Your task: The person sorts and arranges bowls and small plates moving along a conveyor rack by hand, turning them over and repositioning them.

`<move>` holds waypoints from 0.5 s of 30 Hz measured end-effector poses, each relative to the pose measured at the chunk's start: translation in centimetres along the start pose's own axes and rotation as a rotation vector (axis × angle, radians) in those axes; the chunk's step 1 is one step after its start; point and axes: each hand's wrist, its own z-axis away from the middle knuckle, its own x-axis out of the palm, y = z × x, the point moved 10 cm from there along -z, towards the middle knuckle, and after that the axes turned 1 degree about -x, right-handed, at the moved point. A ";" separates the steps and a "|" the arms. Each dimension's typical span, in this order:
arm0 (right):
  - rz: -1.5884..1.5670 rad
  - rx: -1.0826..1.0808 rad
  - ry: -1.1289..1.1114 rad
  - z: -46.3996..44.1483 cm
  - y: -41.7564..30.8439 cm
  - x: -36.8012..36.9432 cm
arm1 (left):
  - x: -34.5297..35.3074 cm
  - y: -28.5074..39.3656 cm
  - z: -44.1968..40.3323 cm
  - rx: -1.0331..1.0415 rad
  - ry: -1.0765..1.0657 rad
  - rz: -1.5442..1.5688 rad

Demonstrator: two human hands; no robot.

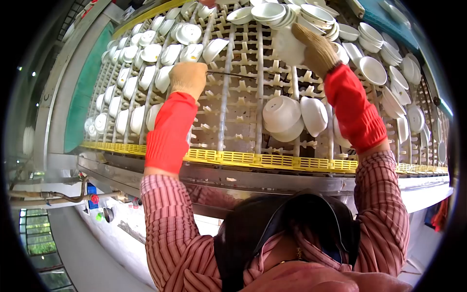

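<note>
My left hand (188,79), in a tan glove with a red sleeve cover, is closed in a fist above the pegged conveyor rack (224,114). From its right side a thin dark stick (231,74) sticks out, its other end inside the fist. A white bowl (163,80) stands tilted just left of that fist. My right hand (316,50), gloved the same way, grips a white bowl (288,47), fingers along its right side. Nearer to me, a stack of white bowls (281,116) and another tilted white bowl (314,117) rest on the pegs.
Rows of tilted white dishes (129,87) fill the rack's left side. Piled bowls (316,17) and loose dishes (373,70) crowd the far side and right. A yellow slotted edge (253,159) borders the rack before me. Part of another person's hand (208,3) shows at the top.
</note>
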 end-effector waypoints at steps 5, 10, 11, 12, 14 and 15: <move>-0.280 0.151 -0.064 -4.2 4.3 6.5 | -10.1 4.6 2.8 0.175 0.299 0.356; 0.864 -0.164 0.157 -0.1 -0.1 3.2 | -8.8 3.3 1.7 0.028 0.340 0.512; 0.980 -0.189 0.260 1.3 -2.1 2.1 | -6.2 1.7 0.7 -0.069 0.286 0.535; 0.999 -0.211 0.291 1.8 -3.3 0.7 | -3.9 0.5 -0.1 -0.162 0.227 0.553; 1.196 -0.304 0.260 1.0 -5.7 -2.1 | -1.1 -0.5 -1.8 -0.246 0.136 0.570; 1.335 -0.183 0.294 -1.4 -5.3 -4.7 | -0.2 -0.7 -2.7 -0.286 0.093 0.578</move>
